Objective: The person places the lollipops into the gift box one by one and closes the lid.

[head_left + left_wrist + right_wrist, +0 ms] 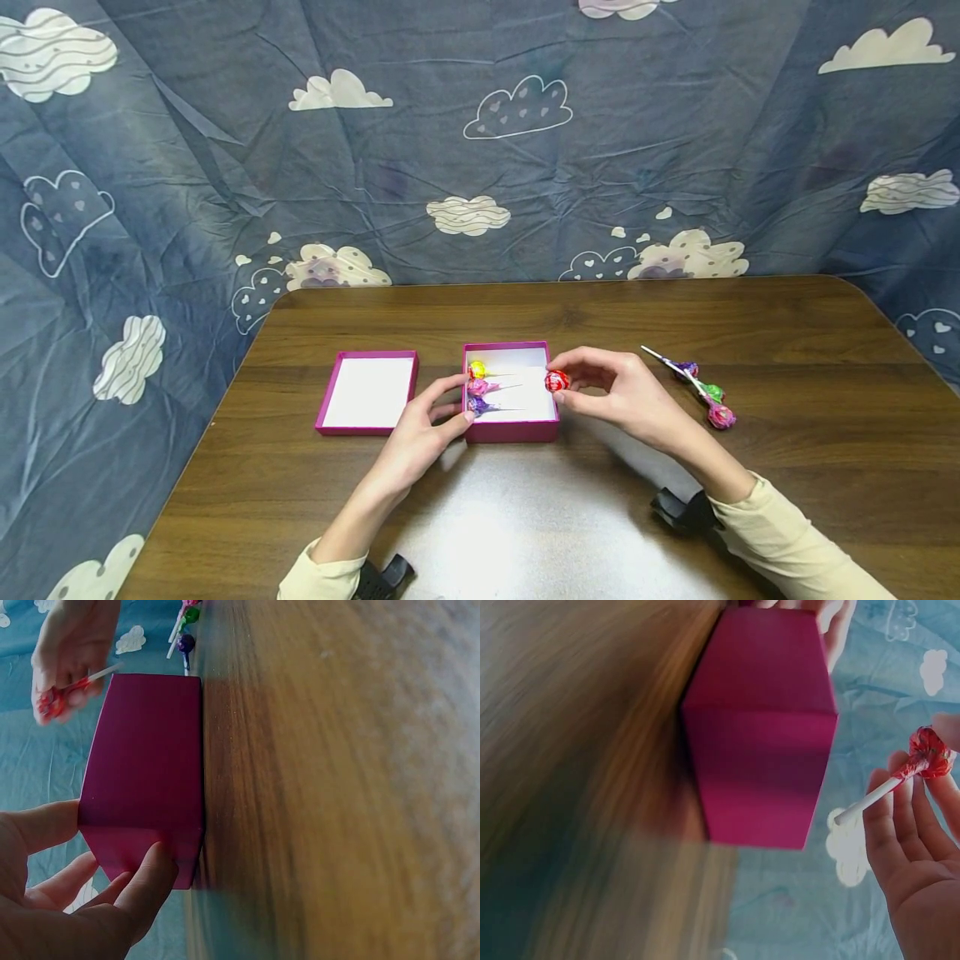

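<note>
My right hand [626, 392] pinches a red-wrapped lollipop [557, 381] by its candy end, above the right rim of an open magenta box [512, 431]. In the right wrist view, the lollipop's white stick [868, 801] points away from the fingertips. My left hand [423, 429] touches the box's left side, its fingers spread and fairly straight. Inside the white-lined box, along the left wall, lie a yellow lollipop [477, 369], a pink lollipop [480, 387] and a purple lollipop [478, 406], sticks pointing right.
Left of the box lies its magenta-rimmed lid [370, 392], white inside facing up. To the right, a purple lollipop [686, 367], a green lollipop [712, 392] and a pink lollipop [722, 416] overlap on the wooden table [817, 358]. A cloud-patterned cloth [480, 167] hangs behind.
</note>
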Tool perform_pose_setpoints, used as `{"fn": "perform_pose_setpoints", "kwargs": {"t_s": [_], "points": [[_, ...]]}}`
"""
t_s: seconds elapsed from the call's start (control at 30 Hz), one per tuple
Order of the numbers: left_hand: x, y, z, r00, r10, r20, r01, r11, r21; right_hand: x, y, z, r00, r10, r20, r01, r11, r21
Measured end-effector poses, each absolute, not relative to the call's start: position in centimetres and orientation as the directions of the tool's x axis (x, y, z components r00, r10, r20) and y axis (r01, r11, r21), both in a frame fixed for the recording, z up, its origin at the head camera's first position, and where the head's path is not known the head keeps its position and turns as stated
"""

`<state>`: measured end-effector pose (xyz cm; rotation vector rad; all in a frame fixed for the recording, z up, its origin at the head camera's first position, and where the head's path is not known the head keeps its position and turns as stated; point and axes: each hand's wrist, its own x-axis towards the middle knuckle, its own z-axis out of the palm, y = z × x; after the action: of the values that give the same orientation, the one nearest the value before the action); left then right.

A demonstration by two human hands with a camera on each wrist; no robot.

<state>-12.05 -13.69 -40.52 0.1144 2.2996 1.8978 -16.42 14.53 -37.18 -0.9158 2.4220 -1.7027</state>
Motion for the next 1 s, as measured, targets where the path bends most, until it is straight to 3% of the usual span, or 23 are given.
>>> {"fn": "perform_pose_setpoints", "kwargs": {"t_s": [0.3,0.7,1.0], "points": [[-12.0,-13.6,-40.6,-0.985,0.160,-0.069,-0.039,0.184,0.982,-16.8,12.4,-37.1,-0.812,-0.515,0.275,-0.388,0.125,-0.913],[-12.0,-13.6,-40.7,-0.985,0.159,-0.066,-0.038,0.172,0.984,-17.9,9.1,-37.6,-0.787,-0.574,0.228,-0.411,0.211,-0.887],[-12.1,-13.7,-40.7,-0.984,0.173,-0.054,-0.024,0.167,0.986,-19.3,7.8,-38.0,-0.683,-0.722,0.110,-0.454,0.302,-0.838]]}}
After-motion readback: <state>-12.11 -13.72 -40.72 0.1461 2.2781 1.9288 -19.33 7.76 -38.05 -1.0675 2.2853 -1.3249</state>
